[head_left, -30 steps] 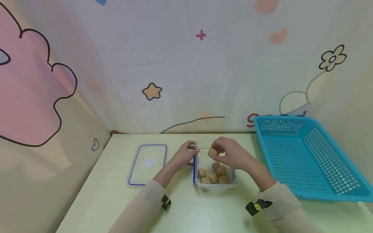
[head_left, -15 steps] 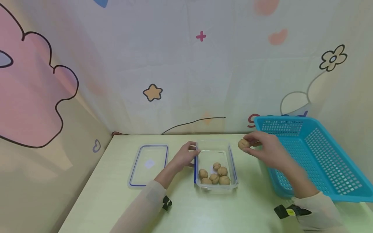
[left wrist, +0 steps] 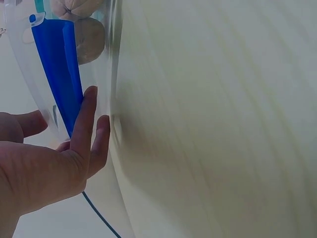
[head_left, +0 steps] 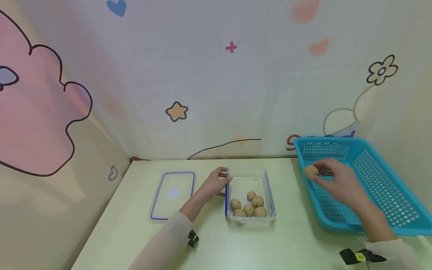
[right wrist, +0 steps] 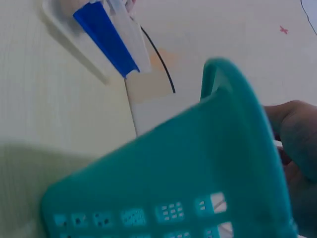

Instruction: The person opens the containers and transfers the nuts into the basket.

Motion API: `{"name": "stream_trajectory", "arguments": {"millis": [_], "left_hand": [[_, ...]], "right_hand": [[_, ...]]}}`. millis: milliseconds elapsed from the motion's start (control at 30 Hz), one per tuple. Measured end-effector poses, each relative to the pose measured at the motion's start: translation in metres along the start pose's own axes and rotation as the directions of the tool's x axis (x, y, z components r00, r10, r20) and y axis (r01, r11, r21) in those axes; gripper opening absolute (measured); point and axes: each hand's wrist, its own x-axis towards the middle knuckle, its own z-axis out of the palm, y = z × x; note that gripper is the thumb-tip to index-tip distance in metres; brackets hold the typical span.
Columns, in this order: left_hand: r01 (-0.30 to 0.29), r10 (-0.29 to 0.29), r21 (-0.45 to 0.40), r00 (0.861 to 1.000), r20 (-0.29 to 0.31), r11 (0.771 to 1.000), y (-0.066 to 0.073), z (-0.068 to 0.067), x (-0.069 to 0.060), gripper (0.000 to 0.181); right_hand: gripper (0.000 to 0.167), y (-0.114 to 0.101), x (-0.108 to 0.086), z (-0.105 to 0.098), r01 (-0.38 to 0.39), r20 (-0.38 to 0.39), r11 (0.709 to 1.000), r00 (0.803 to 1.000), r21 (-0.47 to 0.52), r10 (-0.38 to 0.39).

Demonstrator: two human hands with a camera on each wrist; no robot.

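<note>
Take the box as the clock's centre, twelve away from the person. Closest in, the pale yellow-green tabletop (head_left: 219, 247). Then, at six, a huddle of six round tan walnuts (head_left: 248, 210) in the near end of the clear, rectangular plastic box (head_left: 244, 184). Out at nine, the clear rectangular lid with a blue edge line (head_left: 173, 204) lies flat: it's off, the box is uncovered. In at ten, the bare left hand (head_left: 215, 183) pinches the box's side wall, thumb at the rim, fingers outside by the long blue plastic latch (left wrist: 57, 64).

Across to three, here's the action! The right hand (head_left: 341, 183) clasps a seventh tan walnut (head_left: 311, 170) between thumb and fingertips, over the left side of the big turquoise perforated plastic basket (head_left: 374, 180). Partway along, I'd judge: one nut held up, not yet set down, six in the box, lid not on. Beyond, at twelve, the pale cartoon-printed backdrop (head_left: 216, 82).
</note>
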Motion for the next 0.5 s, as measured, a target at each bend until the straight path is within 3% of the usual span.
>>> {"name": "stream_trajectory", "arguments": {"millis": [200,500], "left_hand": [[-0.004,0.004,0.0,1.0,-0.002,1.0,-0.002,-0.001,0.0,0.05],[0.002,-0.002,0.008,1.0,-0.003,1.0,-0.001,-0.001,-0.001,0.049]], "right_hand": [[0.039,0.017,-0.003,-0.001,-0.088,0.027,0.996,0.996,-0.03,0.089],[0.037,0.037,-0.006,0.008,-0.094,0.127,0.995,0.987,-0.04,0.099]]}}
